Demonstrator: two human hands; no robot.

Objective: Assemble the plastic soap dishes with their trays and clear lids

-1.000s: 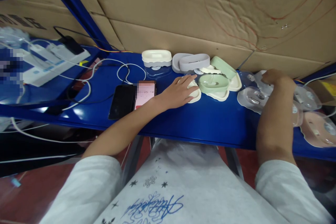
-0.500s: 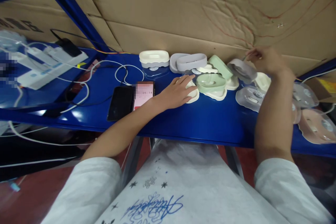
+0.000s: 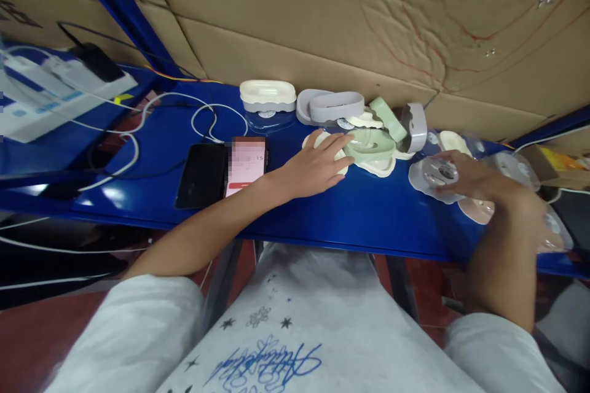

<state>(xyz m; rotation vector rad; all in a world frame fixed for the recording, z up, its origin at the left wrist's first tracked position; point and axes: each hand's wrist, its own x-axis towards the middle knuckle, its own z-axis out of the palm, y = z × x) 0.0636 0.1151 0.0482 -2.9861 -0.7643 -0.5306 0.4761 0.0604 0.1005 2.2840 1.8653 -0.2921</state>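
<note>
My left hand (image 3: 318, 169) lies spread over a cream wavy-edged dish (image 3: 311, 142), its fingers apart. Just right of its fingertips sits a pale green oval dish (image 3: 372, 150), with a cream piece under it. At the right, my blurred right hand (image 3: 479, 178) has thumb and fingers about the right end of a grey dish with a clear plastic part (image 3: 428, 178). Beside that wrist lies a pink dish (image 3: 477, 211), partly covered by the hand. A grey oval piece (image 3: 415, 126) stands on its side near the cardboard.
Behind are stacked cream and grey dishes (image 3: 268, 97) and grey oval pieces (image 3: 336, 105). Two phones, one dark (image 3: 201, 176) and one lit (image 3: 246, 166), lie left. White cables and a power strip (image 3: 69, 95) fill the far left. Cardboard (image 3: 276, 31) walls the back.
My right hand has come away from the grey piece near the cardboard, moving down and toward me to the grey dish with clear plastic. My left hand stays on the cream dish.
</note>
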